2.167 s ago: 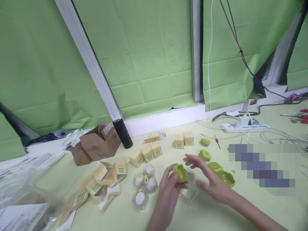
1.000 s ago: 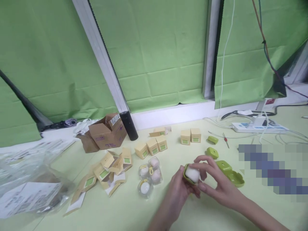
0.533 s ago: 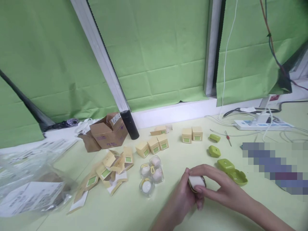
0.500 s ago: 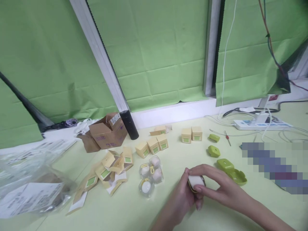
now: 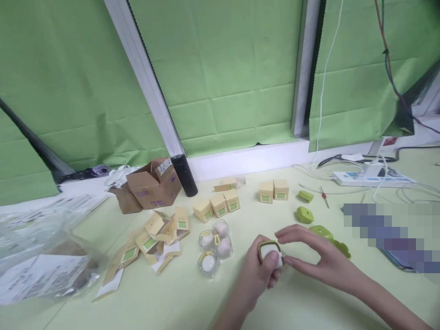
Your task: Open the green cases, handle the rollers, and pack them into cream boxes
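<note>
My left hand [image 5: 256,277] grips a small white case in a green cover [image 5: 270,252], thumb pressed on its face. My right hand [image 5: 319,261] is at the case's right edge, fingers curled over it and pinching the cover. Three clear plastic shells with white cases [image 5: 215,247] lie just left of my hands. Loose green covers [image 5: 304,214] lie on the table to the right, one [image 5: 335,245] partly behind my right hand.
Small tan boxes with green labels [image 5: 220,206] stand in groups; opened ones [image 5: 154,236] lie in a heap at the left. A brown carton [image 5: 153,185], a black cylinder [image 5: 184,175], a clear bag [image 5: 37,256], a power strip [image 5: 373,178] with cables.
Earlier my left hand held an empty green cover. My right hand brought a white case into it and pressed it in. Now the case sits upright in the cover.
</note>
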### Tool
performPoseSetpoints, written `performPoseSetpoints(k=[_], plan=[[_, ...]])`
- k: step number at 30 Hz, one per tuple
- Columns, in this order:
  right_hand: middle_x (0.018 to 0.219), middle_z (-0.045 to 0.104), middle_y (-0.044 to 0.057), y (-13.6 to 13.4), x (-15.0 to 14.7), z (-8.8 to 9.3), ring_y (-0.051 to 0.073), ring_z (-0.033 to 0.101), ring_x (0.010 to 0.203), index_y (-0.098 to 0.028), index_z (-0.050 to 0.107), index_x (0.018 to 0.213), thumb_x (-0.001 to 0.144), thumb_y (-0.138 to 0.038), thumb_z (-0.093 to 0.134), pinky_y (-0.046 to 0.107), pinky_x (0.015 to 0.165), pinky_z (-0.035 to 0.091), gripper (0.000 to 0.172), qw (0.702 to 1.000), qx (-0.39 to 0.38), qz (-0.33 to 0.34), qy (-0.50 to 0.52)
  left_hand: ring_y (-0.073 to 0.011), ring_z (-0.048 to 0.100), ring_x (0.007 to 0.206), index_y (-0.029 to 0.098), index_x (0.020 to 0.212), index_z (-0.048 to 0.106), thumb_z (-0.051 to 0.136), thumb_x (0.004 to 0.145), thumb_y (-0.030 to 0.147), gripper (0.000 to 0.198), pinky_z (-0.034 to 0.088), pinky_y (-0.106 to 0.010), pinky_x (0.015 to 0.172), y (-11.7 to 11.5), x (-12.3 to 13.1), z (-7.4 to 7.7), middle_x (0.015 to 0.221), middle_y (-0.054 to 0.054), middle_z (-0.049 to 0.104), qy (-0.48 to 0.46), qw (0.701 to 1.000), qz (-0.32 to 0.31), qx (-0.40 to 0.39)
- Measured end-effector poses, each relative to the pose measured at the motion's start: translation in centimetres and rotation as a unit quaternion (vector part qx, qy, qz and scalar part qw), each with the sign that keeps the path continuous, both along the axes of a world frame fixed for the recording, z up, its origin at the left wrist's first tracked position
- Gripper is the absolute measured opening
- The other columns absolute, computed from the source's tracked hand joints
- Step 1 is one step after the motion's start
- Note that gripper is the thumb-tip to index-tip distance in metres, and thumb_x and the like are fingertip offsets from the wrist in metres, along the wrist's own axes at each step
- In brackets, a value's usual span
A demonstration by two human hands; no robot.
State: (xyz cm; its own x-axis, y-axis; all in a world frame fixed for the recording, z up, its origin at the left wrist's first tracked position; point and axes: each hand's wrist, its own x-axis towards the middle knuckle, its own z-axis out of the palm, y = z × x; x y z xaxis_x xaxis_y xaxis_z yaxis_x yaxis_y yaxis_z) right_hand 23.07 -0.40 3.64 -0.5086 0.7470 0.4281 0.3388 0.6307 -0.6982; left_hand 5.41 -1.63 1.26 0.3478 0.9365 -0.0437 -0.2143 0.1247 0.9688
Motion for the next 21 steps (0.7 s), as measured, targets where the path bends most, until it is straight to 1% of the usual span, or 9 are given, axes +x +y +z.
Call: performPoseSetpoints(k=[2, 4, 6, 8, 12, 17, 21], plan=[[0.101, 0.066, 0.006, 0.2, -0.1, -0.1, 0.022, 0.063, 0.096, -0.026, 0.058, 0.104, 0.084, -0.021, 0.057, 0.035, 0.082, 0.053, 0.021, 0.999, 0.024, 0.015, -0.016, -0.0048, 0.031, 0.041, 0.021, 0.08, 0.042, 0.057, 0.071, 0.058, 0.042, 0.021, -0.018, 0.038, 0.2, -0.2, -0.2, 0.053, 0.008, 0.041, 0.038, 0.998, 0.027, 0.035], [0.097, 0.066, 0.006, 0.2, -0.2, -0.3, 0.021, 0.064, 0.09, -0.025, 0.056, 0.107, 0.082, -0.018, 0.057, 0.033, 0.077, 0.054, 0.026, 0.997, 0.066, 0.025, -0.016, -0.0055, 0.031, 0.045, 0.02, 0.078, 0.042, 0.058, 0.07, 0.057, 0.04, 0.023, -0.019, 0.041, 0.3, -0.3, -0.4, 0.056, 0.007, 0.04, 0.06, 0.995, 0.039, 0.073], [0.094, 0.066, 0.006, 0.2, -0.3, -0.7, 0.02, 0.064, 0.087, -0.024, 0.055, 0.105, 0.08, -0.013, 0.057, 0.031, 0.072, 0.054, 0.028, 0.992, 0.123, 0.029, -0.011, -0.0066, 0.032, 0.049, 0.02, 0.075, 0.042, 0.059, 0.069, 0.051, 0.037, 0.025, -0.02, 0.045, 0.3, -0.3, -0.4, 0.058, 0.007, 0.039, 0.082, 0.99, 0.044, 0.108], [0.087, 0.064, 0.004, 0.2, -0.3, -1.2, 0.018, 0.063, 0.081, -0.023, 0.055, 0.1, 0.077, -0.009, 0.058, 0.029, 0.067, 0.053, 0.027, 0.983, 0.179, 0.03, -0.017, -0.0077, 0.032, 0.052, 0.019, 0.074, 0.042, 0.059, 0.067, 0.046, 0.033, 0.026, -0.021, 0.047, 0.1, -0.3, -0.2, 0.06, 0.006, 0.037, 0.103, 0.986, 0.044, 0.125], [0.077, 0.06, 0.003, 0.0, -0.5, -1.8, 0.018, 0.059, 0.069, -0.023, 0.052, 0.09, 0.067, -0.008, 0.057, 0.028, 0.056, 0.048, 0.028, 0.962, 0.267, -0.008, -0.049, -0.0089, 0.031, 0.056, 0.019, 0.076, 0.041, 0.059, 0.064, 0.042, 0.031, 0.026, -0.022, 0.049, -0.3, 0.0, 0.1, 0.061, 0.006, 0.037, 0.11, 0.984, 0.013, 0.142], [0.072, 0.056, 0.003, -0.6, -1.0, -1.9, 0.015, 0.052, 0.059, -0.023, 0.046, 0.081, 0.066, -0.008, 0.052, 0.025, 0.048, 0.041, 0.022, 0.949, 0.309, -0.047, -0.048, -0.0092, 0.03, 0.056, 0.018, 0.076, 0.041, 0.058, 0.067, 0.049, 0.036, 0.025, -0.023, 0.049, -0.4, 0.4, 0.0, 0.062, 0.005, 0.036, 0.095, 0.983, -0.004, 0.154], [0.068, 0.053, 0.003, -1.1, -1.2, -1.8, 0.014, 0.046, 0.055, -0.023, 0.041, 0.074, 0.067, -0.007, 0.047, 0.025, 0.045, 0.034, 0.019, 0.95, 0.305, -0.053, -0.046, -0.0091, 0.03, 0.056, 0.018, 0.078, 0.04, 0.057, 0.068, 0.054, 0.04, 0.025, -0.023, 0.049, -0.4, 0.6, -0.3, 0.062, 0.005, 0.035, 0.08, 0.986, -0.024, 0.144]])
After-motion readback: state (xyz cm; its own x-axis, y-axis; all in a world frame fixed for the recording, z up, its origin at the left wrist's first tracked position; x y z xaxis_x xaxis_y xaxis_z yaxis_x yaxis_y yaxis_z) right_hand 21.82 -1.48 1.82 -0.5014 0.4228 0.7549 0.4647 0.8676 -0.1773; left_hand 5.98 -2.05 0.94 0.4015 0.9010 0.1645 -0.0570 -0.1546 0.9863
